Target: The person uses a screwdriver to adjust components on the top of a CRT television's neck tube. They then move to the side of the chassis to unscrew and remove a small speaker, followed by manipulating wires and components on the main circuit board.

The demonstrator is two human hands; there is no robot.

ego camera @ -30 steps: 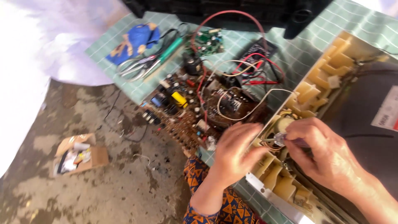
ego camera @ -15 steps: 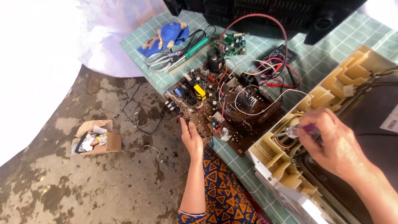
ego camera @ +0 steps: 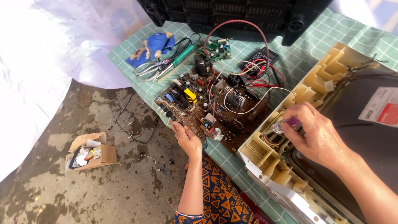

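My left hand (ego camera: 187, 139) rests at the near edge of a brown circuit board (ego camera: 209, 101) crowded with parts and red and white wires; its fingers touch the board's rim. My right hand (ego camera: 317, 135) is closed around a small tool with a clear and purple handle (ego camera: 286, 123), held over the beige plastic frame (ego camera: 273, 159) of an opened set. The dark back of a picture tube (ego camera: 356, 112) fills the frame to the right.
A green checked cloth (ego camera: 290, 58) covers the table. On it lie a blue rag (ego camera: 153, 46), scissors and a green-handled tool (ego camera: 166, 66), a small green board (ego camera: 216, 48) and a black meter (ego camera: 259, 62). A black casing (ego camera: 232, 14) stands behind. A cardboard box (ego camera: 89, 151) sits on the stained floor.
My left hand left the beige frame and moved left to the circuit board's near edge. The right hand stays on the tool at the frame. The view shifted.
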